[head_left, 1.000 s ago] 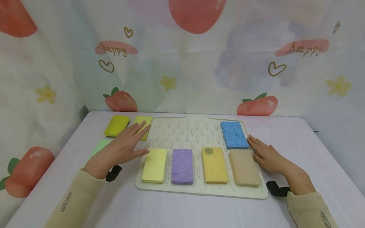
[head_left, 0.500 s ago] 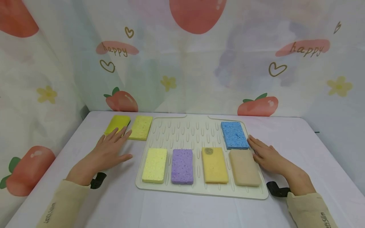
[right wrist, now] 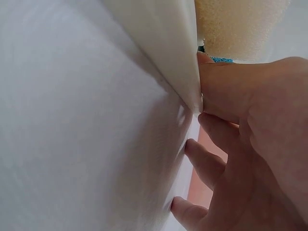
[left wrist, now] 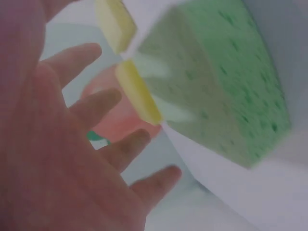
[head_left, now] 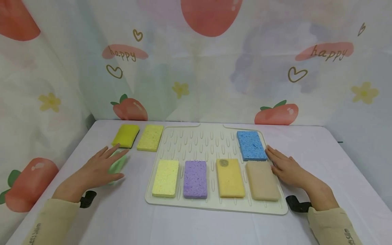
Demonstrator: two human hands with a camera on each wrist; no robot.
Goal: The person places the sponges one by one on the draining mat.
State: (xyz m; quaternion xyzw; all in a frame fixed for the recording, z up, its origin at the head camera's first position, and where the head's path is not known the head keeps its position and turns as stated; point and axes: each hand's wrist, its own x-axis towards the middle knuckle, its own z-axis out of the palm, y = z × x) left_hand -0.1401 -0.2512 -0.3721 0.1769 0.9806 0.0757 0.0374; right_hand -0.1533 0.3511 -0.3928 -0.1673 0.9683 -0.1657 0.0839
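Note:
In the head view my left hand (head_left: 93,171) hovers with fingers spread over a mint-green sponge (head_left: 118,164), hiding much of it. The left wrist view shows this green sponge (left wrist: 219,86) large, just beyond the fingers, with nothing held. My right hand (head_left: 286,169) rests at the right edge of a white ribbed mat (head_left: 196,204), fingers extended beside the blue sponge (head_left: 251,145) and the beige sponge (head_left: 262,180). From the right wrist view, the thumb lies over the mat's edge (right wrist: 185,72), while the other fingertips touch the tablecloth.
Along the mat's front row lie a pale yellow sponge (head_left: 165,178), a purple sponge (head_left: 195,179) and an orange-yellow sponge (head_left: 230,177). Left of the mat, on the white tablecloth (head_left: 196,228), are a bright yellow sponge (head_left: 126,135) and a speckled yellow sponge (head_left: 150,137). A printed curtain (head_left: 196,75) stands behind.
My left hand has moved from beside the pale yellow sponge leftward and nearer to me, over the green sponge, uncovering the two yellow sponges behind. The right hand stays put.

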